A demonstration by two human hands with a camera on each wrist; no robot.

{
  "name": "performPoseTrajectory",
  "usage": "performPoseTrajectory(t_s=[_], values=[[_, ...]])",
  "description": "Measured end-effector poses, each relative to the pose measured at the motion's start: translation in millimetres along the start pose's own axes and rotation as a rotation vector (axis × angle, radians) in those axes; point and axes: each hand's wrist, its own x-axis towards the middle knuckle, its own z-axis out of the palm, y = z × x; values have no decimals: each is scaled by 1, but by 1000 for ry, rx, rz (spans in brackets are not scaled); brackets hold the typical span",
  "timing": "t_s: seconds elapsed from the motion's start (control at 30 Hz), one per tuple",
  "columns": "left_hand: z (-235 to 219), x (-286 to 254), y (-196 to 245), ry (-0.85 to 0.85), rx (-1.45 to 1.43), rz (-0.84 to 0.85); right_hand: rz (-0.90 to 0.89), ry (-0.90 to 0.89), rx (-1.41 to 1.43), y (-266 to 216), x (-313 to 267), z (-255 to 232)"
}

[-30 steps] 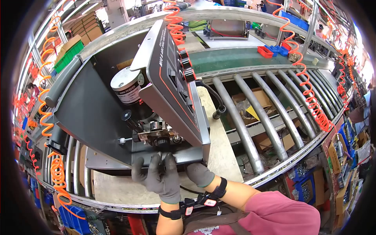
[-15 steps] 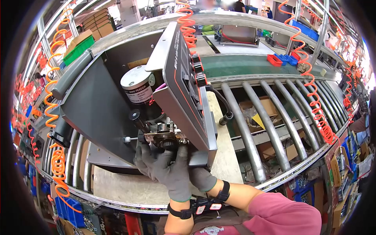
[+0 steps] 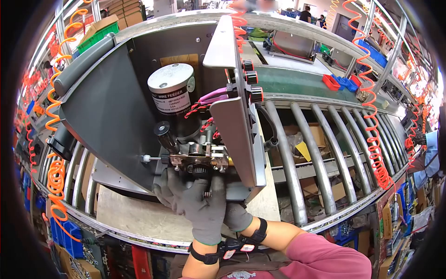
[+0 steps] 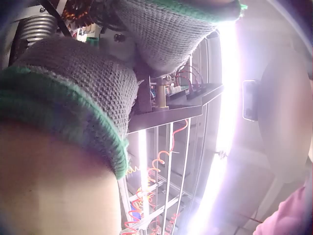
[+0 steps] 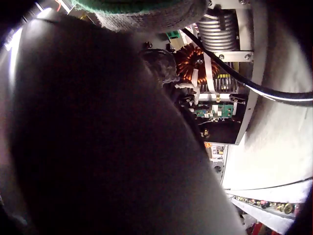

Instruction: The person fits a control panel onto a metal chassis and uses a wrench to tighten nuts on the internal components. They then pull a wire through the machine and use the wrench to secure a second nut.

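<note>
Sleeve: pink (image 3: 325, 260), at the lower edge, with a dark strap (image 3: 203, 255) on the left wrist.
Hands: both gloved in grey, close together at the front of the casing.
Left hand (image 3: 197, 202): fingers spread and reaching up against the feed mechanism (image 3: 197, 160); their tips go under it, so whether they grip anything cannot be told.
Right hand (image 3: 238, 217): just beside the left, lower down; its fingers are hidden, so their state and any hold cannot be told.
Feed mechanism: inside the casing, with a black knob (image 3: 166, 134) standing tilted at its left.
Motor: white-topped cylinder (image 3: 171, 88) marked "WIRE FEEDER", behind the mechanism.
Casing: dark grey (image 3: 100, 104), open towards the person, control panel (image 3: 237, 135) upright on the right.
Casing innards: copper coil (image 5: 195, 62) and green circuit board (image 5: 222, 111), seen from the right wrist.
Board: pale (image 3: 121, 209), under the casing.
Rollers: steel (image 3: 290, 162), right of the board.
Far side: green belt (image 3: 288, 83), red bin (image 3: 331, 83).
</note>
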Motion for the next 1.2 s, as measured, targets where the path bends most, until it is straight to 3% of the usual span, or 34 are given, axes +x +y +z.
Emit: performPoseTrajectory(t_s=[0.03, 0.07, 0.13, 0.17, 0.23, 0.33, 0.47, 0.53, 0.57, 0.63, 0.77, 0.97, 1.03, 1.2], values=[[0, 1, 2, -2, -1, -2, -96, 209, -734, 3, -4, 9], [-1, 1, 4, 19, 48, 25, -98, 211, -734, 0, -3, 2], [1, 1, 4, 39, 96, 52, 216, -187, 524, 4, 4, -9], [2, -1, 1, 38, 56, 23, 215, -187, 524, 3, 0, -6], [2, -2, -1, 34, 17, -9, -232, 399, -1108, 29, -1, 25], [2, 0, -3, -19, 75, -24, -250, 337, -1262, 17, 0, 14], [-1, 1, 2, -29, 52, 8, -192, 330, -1251, 9, -2, 6], [-2, 1, 3, -36, 41, 7, 94, -312, -374, 2, 3, -8], [-1, 0, 2, -14, 76, 21, 94, -312, -376, -3, -2, -9], [0, -1, -1, 8, 109, 34, -230, 335, -1118, 16, -3, 14], [1, -5, -13, 4, 69, 33, -259, 255, -1222, 19, 3, 20], [-4, 3, 3, -15, 70, -16, -294, 367, -1180, 35, 9, 31], [-4, 2, 3, -44, 93, -25, -297, 250, -1257, 34, 5, 29], [-1, -1, -1, 90, 31, 82, -244, 274, -1188, 20, 4, 20]])
